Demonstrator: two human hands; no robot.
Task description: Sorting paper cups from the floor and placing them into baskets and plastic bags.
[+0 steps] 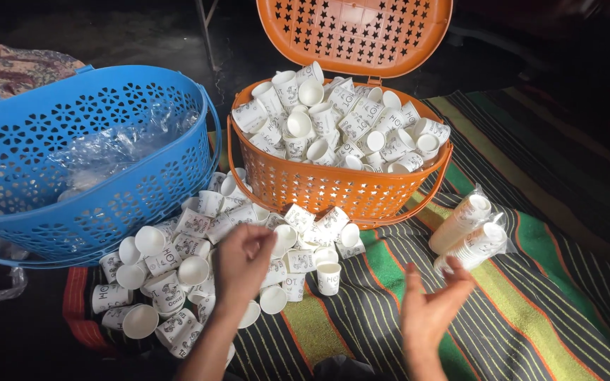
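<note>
Setting: dim floor workspace, home or small packing spot, cannot tell which | Floor: dark, bare | Cover: striped woven mat [531, 310] | Containers: blue plastic basket [86, 176], orange lidded basket [340, 187] | Stock: loose paper cups [178, 268], sleeved cup stacks [469, 236] | Furniture: none seen.

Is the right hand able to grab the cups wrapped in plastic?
Probably yes. The right hand is open and empty, and the wrapped cup stacks lie just beyond it on the striped mat, with nothing between.

Loose cups [178, 261] lie before two baskets [340, 183].
</note>
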